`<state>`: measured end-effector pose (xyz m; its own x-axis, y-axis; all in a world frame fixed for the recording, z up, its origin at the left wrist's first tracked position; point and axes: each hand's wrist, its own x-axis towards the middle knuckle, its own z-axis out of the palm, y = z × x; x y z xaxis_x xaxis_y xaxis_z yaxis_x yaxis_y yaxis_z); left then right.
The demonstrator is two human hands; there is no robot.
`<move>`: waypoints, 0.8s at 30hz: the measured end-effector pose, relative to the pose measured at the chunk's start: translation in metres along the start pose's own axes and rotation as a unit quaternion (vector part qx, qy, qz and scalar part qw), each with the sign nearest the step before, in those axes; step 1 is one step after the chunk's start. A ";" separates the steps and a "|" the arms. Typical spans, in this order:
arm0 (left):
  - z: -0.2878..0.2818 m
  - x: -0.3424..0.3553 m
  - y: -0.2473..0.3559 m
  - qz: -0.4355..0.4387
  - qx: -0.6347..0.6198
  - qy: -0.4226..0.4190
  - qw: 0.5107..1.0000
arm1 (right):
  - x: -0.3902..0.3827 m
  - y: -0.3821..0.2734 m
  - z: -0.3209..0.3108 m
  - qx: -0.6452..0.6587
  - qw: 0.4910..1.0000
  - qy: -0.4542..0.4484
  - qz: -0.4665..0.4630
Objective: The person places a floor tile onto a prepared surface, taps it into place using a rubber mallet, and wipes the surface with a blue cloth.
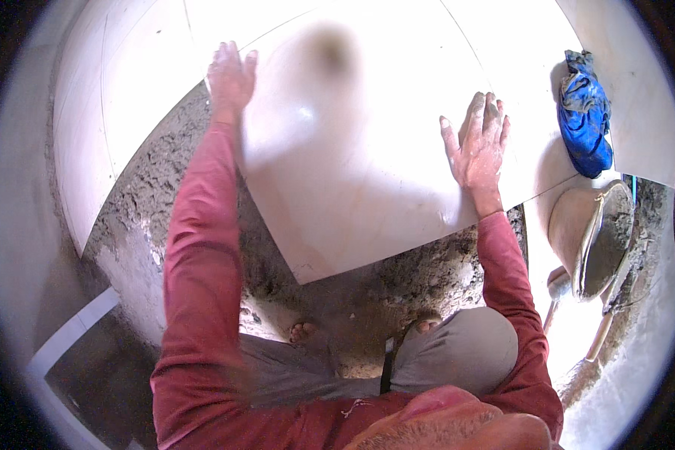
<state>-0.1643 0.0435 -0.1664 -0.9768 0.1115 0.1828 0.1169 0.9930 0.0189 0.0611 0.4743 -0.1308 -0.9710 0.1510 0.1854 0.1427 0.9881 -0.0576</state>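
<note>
Pale tile [337,202] at twelve o'clock, near corner over rough mortar [266,262]. Left hand [231,81], eleven o'clock, at tile edge, fingers narrowly spaced; right hand [480,150], two o'clock, on tile, fingers spread wide. Bucket [572,225] at three.

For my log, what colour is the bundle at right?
The bundle is blue with greyish smudges; head view.
</note>
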 end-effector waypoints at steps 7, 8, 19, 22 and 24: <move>0.009 0.015 -0.036 0.039 -0.010 0.088 0.995 | 0.001 -0.001 -0.001 0.001 1.000 -0.009 -0.007; 0.010 0.018 -0.037 0.052 -0.005 0.115 0.992 | 0.002 -0.001 -0.002 0.004 1.000 -0.002 -0.011; 0.016 0.023 0.223 0.353 -0.101 0.036 0.930 | -0.004 0.007 -0.005 0.109 0.992 0.049 -0.037; 0.013 0.009 0.323 0.403 -0.147 0.064 0.901 | -0.004 0.012 -0.009 0.185 0.979 0.086 0.022; 0.004 0.015 0.356 0.418 -0.140 0.000 0.898 | -0.003 0.015 -0.010 0.218 0.971 0.056 0.086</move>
<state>-0.1383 0.3989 -0.1609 -0.5263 0.8130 0.2489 0.8498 0.5130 0.1211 0.0682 0.4892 -0.1225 -0.9093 0.3394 0.2406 0.1828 0.8455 -0.5018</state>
